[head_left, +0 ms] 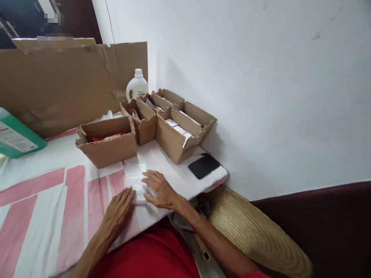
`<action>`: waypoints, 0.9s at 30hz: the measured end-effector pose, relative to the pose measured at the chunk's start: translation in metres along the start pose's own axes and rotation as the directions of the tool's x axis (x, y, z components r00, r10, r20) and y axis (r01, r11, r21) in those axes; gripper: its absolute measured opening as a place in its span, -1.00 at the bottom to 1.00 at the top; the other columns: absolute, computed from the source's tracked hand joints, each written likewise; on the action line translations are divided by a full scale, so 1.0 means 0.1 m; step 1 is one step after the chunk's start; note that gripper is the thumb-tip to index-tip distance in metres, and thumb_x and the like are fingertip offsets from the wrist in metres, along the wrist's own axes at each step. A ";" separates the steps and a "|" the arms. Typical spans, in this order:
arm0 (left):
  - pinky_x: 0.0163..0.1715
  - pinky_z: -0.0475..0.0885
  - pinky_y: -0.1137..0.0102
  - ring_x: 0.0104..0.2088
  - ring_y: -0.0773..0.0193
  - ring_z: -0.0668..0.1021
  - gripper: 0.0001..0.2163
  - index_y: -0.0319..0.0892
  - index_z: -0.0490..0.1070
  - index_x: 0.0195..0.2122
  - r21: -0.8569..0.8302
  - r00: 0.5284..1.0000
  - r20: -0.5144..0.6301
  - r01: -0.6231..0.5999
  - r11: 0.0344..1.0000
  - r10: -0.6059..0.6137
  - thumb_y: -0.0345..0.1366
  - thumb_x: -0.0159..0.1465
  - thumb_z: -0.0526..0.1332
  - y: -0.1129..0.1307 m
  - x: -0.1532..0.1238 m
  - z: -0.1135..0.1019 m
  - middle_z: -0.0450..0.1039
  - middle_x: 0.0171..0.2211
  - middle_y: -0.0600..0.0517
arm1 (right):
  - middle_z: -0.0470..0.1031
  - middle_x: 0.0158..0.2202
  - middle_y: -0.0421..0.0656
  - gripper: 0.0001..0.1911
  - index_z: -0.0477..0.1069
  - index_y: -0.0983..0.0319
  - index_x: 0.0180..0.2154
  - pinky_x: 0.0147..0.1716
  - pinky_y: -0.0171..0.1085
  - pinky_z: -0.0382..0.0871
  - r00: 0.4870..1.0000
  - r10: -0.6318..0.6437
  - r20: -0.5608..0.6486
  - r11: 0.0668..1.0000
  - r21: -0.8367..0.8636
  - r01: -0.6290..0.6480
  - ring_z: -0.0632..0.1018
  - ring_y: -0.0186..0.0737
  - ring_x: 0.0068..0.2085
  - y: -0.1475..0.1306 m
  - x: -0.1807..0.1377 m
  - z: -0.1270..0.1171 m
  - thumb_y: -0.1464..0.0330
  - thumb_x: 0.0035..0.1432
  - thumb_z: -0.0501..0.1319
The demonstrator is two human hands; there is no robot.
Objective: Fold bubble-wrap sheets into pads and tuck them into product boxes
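Observation:
A sheet of clear bubble wrap (pixel 135 175) lies on the cloth-covered table near its front edge. My left hand (pixel 120 206) rests along its left side, fingers stretched out and touching the edge. On the right side, my right hand (pixel 159 189) has its fingers spread, with the fingertips on the wrap. Whether anything lies inside the wrap, I cannot tell. Just beyond stands a cardboard box (pixel 116 151) holding red packets. To its right, another cardboard box (pixel 174 144) contains white and purple packs.
A black phone (pixel 204 166) lies near the table's right corner. Behind the boxes stand a white jug (pixel 137 85) and a cardboard panel (pixel 58 85). A green liquid container (pixel 19 135) lies at left. Below the table's right edge is a woven straw item (pixel 249 227).

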State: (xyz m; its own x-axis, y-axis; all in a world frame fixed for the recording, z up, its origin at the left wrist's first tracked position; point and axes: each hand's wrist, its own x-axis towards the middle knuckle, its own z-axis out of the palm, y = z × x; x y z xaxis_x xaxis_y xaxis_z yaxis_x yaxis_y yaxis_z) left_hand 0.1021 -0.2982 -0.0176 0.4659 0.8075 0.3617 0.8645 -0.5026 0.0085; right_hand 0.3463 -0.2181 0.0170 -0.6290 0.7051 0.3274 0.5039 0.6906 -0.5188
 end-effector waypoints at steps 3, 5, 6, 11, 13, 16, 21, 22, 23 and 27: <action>-0.01 0.48 0.20 0.11 0.04 0.57 -0.63 -0.16 0.44 0.12 -0.047 0.999 0.020 -0.041 0.998 0.042 -0.46 0.35 0.03 -0.08 0.08 -0.05 0.53 0.13 -0.17 | 0.35 0.30 0.09 -0.38 0.40 0.25 0.16 0.36 0.13 0.06 0.996 -0.033 0.077 0.999 -0.029 0.036 0.27 0.10 0.36 -0.04 -0.22 0.03 0.18 0.10 0.39; -0.05 0.50 0.20 0.06 0.06 0.60 -0.62 -0.13 0.48 0.04 -0.081 0.998 0.037 -0.057 0.995 0.060 -0.52 0.31 0.01 -0.10 0.15 -0.12 0.57 0.07 -0.16 | 0.37 0.28 0.13 -0.43 0.39 0.26 0.14 0.33 0.12 0.13 0.997 -0.025 0.072 0.997 -0.067 0.030 0.31 0.09 0.33 -0.05 -0.28 0.12 0.21 0.14 0.38; -0.09 0.51 0.22 0.00 0.09 0.62 -0.62 -0.12 0.50 0.01 -0.095 0.997 0.043 -0.059 0.994 0.063 -0.53 0.30 0.01 -0.10 0.18 -0.18 0.60 0.02 -0.13 | 0.40 0.25 0.13 -0.50 0.40 0.27 0.11 0.30 0.10 0.19 0.999 -0.026 0.046 0.997 -0.077 0.030 0.34 0.07 0.30 -0.05 -0.28 0.17 0.26 0.17 0.37; -0.22 0.52 0.35 -0.23 0.24 0.65 -0.76 -0.10 0.48 0.00 -0.206 0.999 0.053 0.005 0.979 0.006 -0.35 0.40 0.08 -0.12 0.33 -0.50 0.64 -0.15 -0.01 | 0.57 -0.05 0.01 -0.89 0.46 0.21 -0.16 0.04 -0.07 0.41 0.986 -0.009 -0.169 0.996 0.088 0.024 0.52 -0.04 0.01 -0.12 -0.18 0.29 0.43 0.25 0.24; -0.26 0.52 0.39 -0.24 0.27 0.64 -0.76 -0.09 0.46 0.03 -0.324 0.991 0.055 0.134 0.937 -0.122 -0.23 0.42 0.11 -0.14 0.42 -0.60 0.64 -0.13 0.00 | 0.56 -0.24 -0.10 -0.96 0.45 0.20 -0.26 -0.14 -0.20 0.42 0.970 0.119 -0.210 0.971 0.227 -0.069 0.53 -0.14 -0.19 -0.16 -0.12 0.26 0.41 0.27 0.21; -0.22 0.53 0.33 -0.19 0.21 0.63 -0.70 -0.08 0.45 0.08 -0.428 0.948 0.019 0.295 0.854 -0.318 -0.12 0.40 0.13 -0.16 0.56 -0.65 0.61 -0.06 -0.02 | 0.45 -0.42 -0.24 -0.85 0.38 0.19 -0.39 -0.32 -0.33 0.30 0.929 0.330 -0.168 0.906 0.333 -0.261 0.43 -0.28 -0.39 -0.17 0.00 0.20 0.39 0.28 0.19; 0.10 0.41 0.09 0.11 0.03 0.53 -0.63 -0.14 0.36 0.22 -0.199 0.952 -0.202 0.192 0.961 -0.232 -0.25 0.40 0.13 -0.11 0.64 -0.47 0.50 0.11 -0.16 | 0.40 -0.50 -0.30 -0.81 0.36 0.19 -0.43 -0.38 -0.36 0.20 0.880 0.458 -0.126 0.865 0.292 -0.408 0.39 -0.31 -0.44 -0.06 0.26 0.21 0.38 0.26 0.22; 0.12 0.39 0.11 0.14 0.04 0.51 -0.62 -0.13 0.34 0.24 -0.165 0.967 -0.184 0.147 0.975 -0.177 -0.28 0.40 0.12 -0.08 0.61 -0.39 0.49 0.14 -0.16 | 0.41 -0.50 -0.30 -0.83 0.37 0.19 -0.42 -0.38 -0.36 0.20 0.877 0.464 -0.121 0.863 0.284 -0.418 0.40 -0.31 -0.44 -0.04 0.29 0.22 0.39 0.25 0.23; 0.14 0.38 0.12 0.19 0.03 0.49 -0.60 -0.13 0.31 0.27 -0.137 0.980 -0.153 0.108 0.985 -0.129 -0.31 0.41 0.11 -0.05 0.58 -0.31 0.46 0.18 -0.17 | 0.43 -0.50 -0.29 -0.86 0.39 0.19 -0.40 -0.37 -0.36 0.21 0.875 0.471 -0.115 0.862 0.273 -0.428 0.41 -0.31 -0.45 -0.02 0.31 0.23 0.40 0.24 0.24; 0.29 0.22 0.01 0.37 -0.10 0.29 -0.47 -0.20 0.15 0.38 -0.028 0.994 -0.075 0.081 0.996 -0.083 -0.23 0.41 0.12 0.05 0.43 0.00 0.23 0.37 -0.26 | 0.50 -0.46 -0.24 -0.94 0.46 0.20 -0.34 -0.35 -0.34 0.25 0.869 0.486 -0.094 0.864 0.205 -0.460 0.47 -0.26 -0.41 0.00 0.29 0.23 0.43 0.22 0.27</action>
State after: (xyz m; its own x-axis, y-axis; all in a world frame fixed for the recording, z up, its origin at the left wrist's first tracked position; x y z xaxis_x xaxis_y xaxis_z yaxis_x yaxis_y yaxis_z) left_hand 0.1267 -0.2656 -0.0017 0.3775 0.8208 0.4286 0.8936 -0.4444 0.0640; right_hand 0.3141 -0.2012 0.0084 -0.2462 0.9633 0.1068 0.6032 0.2386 -0.7611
